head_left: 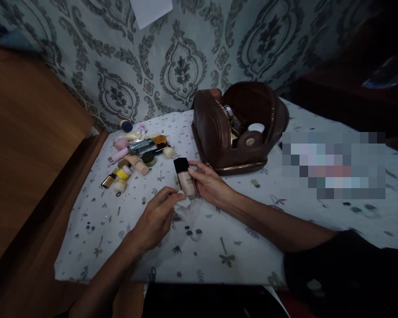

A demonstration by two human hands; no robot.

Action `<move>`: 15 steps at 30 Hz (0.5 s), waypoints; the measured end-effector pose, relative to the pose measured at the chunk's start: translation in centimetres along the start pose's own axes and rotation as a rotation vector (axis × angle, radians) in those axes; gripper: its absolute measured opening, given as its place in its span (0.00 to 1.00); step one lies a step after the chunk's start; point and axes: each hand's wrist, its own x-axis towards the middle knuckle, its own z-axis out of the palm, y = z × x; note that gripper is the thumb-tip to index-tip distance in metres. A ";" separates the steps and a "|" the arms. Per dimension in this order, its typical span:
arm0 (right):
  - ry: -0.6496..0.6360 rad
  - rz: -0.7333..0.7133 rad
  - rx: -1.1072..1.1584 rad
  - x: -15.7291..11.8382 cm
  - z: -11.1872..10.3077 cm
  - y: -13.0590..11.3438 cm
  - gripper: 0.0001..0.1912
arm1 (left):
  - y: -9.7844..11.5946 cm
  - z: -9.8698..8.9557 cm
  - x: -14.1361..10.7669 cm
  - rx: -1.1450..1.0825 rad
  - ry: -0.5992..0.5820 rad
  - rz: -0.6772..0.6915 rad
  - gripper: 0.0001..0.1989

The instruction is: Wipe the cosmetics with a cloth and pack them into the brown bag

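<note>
A glass bottle of beige liquid [186,183] with a black cap is held upright, slightly tilted, in my right hand [210,183], whose fingers wrap its right side. My left hand [159,216] pinches a crumpled white tissue [183,203] close to the bottle's lower left. Behind my right hand stands an unzipped brown bag [215,132] with several items inside, among them a white round lid [256,128]. Several small cosmetics lie in a group at the left, including a beige tube [137,164], a dark green jar [149,158] and a yellow item [122,174].
A white patterned cloth [205,260] covers the table. Patterned wallpaper [182,66] rises behind it, with a white paper [152,11] at the top. A wooden cabinet [29,145] borders the left side. Part of the right side is pixelated.
</note>
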 end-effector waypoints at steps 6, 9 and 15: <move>-0.071 -0.104 -0.165 0.0 0.2 0.2 0.26 | -0.1 1.1 -0.2 -0.043 0.000 -0.014 0.25; -0.042 -0.189 -0.275 0.1 0.0 0.1 0.23 | -0.1 1.5 -0.4 -0.050 -0.006 -0.019 0.25; -0.007 -0.244 -0.385 0.1 -0.6 -0.7 0.15 | -1.1 0.4 0.4 -0.093 0.025 -0.039 0.23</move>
